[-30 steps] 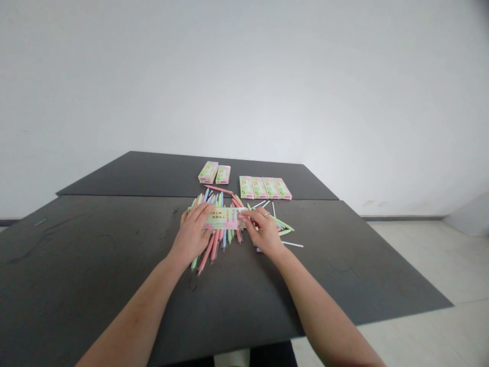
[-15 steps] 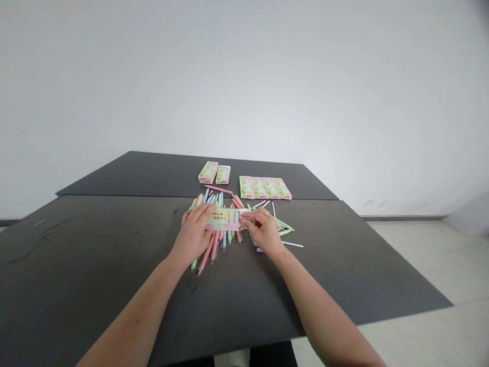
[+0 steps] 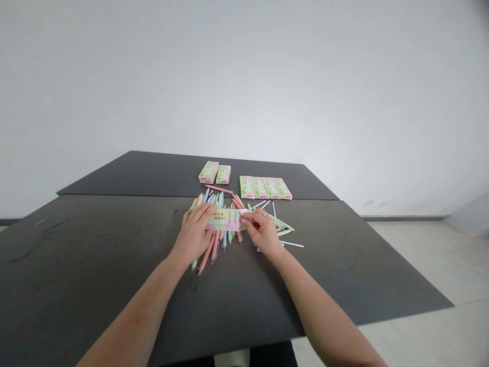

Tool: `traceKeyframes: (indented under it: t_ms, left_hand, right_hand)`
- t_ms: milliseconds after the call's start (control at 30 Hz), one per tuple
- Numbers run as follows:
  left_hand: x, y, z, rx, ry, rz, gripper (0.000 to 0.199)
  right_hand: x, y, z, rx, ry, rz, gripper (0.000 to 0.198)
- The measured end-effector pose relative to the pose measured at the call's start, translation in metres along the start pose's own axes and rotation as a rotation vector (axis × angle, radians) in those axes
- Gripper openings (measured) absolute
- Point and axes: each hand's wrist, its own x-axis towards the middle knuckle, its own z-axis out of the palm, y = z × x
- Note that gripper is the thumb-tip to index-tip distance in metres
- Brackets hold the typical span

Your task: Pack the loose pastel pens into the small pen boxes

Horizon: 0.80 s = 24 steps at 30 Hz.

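My left hand [image 3: 194, 232] is closed round the left end of a small pastel carton [image 3: 224, 219], held flat above a pile of pens. The carton's right end has a whitish flap showing. At that end my right hand [image 3: 263, 232] pinches thumb and forefinger together. Whatever lies between those fingertips is too small to make out. Beneath the carton, pink, green and blue pens [image 3: 206, 257] fan out over the dark table. Green pens [image 3: 284, 224] and thin white sticks [image 3: 293, 244] lie to the right, partly covered by my right hand.
Several matching cartons [image 3: 265, 188] stand in a row behind the pile. To their left, more cartons [image 3: 208, 172] are grouped, some stacked. A lone pink pen [image 3: 218, 189] lies across the back of the pile. The dark table [image 3: 95, 239] ends before a pale wall.
My right fingertips have moved slightly left, closer against the carton's end. A pink piece seen between them and the carton now barely shows. My left hand has stayed in place.
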Motion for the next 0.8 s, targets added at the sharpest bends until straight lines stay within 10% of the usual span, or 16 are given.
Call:
traceKeyframes:
  t_ms: [800]
  left_hand:
    - [0.0005,-0.0023,0.0000,0.011,0.001,-0.028,0.055]
  right_hand:
    - [-0.0044,-0.0029,0.0024,-0.009,0.021,-0.036,0.020]
